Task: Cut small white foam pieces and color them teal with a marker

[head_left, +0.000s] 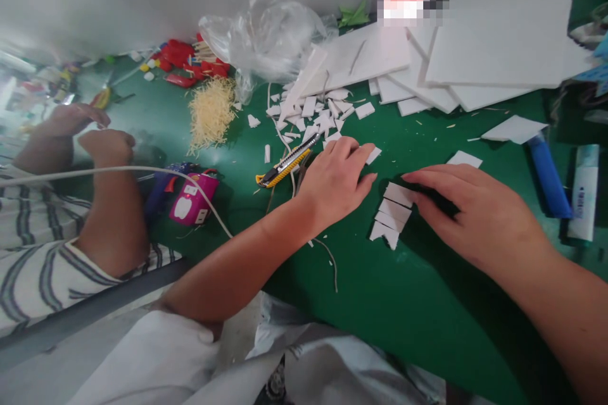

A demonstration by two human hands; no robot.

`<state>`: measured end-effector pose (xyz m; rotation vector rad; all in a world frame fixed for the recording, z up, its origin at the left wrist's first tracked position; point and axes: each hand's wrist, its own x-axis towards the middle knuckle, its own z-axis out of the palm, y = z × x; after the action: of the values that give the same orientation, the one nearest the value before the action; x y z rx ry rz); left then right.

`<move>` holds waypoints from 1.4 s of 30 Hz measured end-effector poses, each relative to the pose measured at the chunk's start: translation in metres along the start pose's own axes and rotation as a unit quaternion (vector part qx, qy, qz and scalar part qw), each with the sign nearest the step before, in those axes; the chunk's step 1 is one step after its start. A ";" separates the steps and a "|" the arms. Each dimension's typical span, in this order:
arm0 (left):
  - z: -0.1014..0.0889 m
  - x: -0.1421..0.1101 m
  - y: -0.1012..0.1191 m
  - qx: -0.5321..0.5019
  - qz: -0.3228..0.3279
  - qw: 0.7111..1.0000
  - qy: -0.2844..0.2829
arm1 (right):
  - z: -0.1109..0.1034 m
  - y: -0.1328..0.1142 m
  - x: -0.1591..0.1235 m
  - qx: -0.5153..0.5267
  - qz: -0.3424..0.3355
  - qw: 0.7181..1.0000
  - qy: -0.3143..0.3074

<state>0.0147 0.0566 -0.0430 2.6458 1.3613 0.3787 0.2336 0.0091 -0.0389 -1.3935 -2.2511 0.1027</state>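
Note:
My left hand (pixel 339 174) is over the green table, thumb and index finger apart. A small white foam board piece (pixel 374 155) shows just beyond its index fingertip; whether they touch I cannot tell. My right hand (pixel 479 218) has thumb and index finger at the top right end of a short row of cut white foam board pieces (pixel 393 210), gripping the uppermost one at its edge. The lowest piece in that row has a notched end. Left of my left hand lies a yellow utility knife (pixel 287 163), its blade pointing up and right.
White foam scraps (pixel 323 117) lie behind my left hand; stacked white boards (pixel 498 31) stand farther back. A blue tube (pixel 550 177) and a white glue stick (pixel 584 193) are at the right. Shredded yellow strands (pixel 212 112), a pink box (pixel 194 199) and a co-worker's hands (pixel 107 139) are leftward.

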 end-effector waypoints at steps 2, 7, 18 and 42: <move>0.000 0.002 0.005 -0.010 0.011 1.000 -0.010 | -0.001 0.000 0.000 -0.009 0.015 1.000 0.019; -0.001 0.006 0.016 -0.038 0.062 0.996 -0.054 | -0.005 0.002 0.001 -0.013 0.055 0.998 0.037; 0.002 0.003 0.016 -0.060 0.105 0.992 -0.048 | -0.004 0.001 -0.001 -0.036 0.067 0.996 0.043; -0.004 0.003 0.023 -0.059 0.166 0.980 -0.090 | -0.001 0.005 -0.002 -0.021 0.090 0.995 0.030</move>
<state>0.0339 0.0458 -0.0334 2.7280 0.8200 0.2377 0.2388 0.0098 -0.0405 -1.5989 -2.0856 0.0736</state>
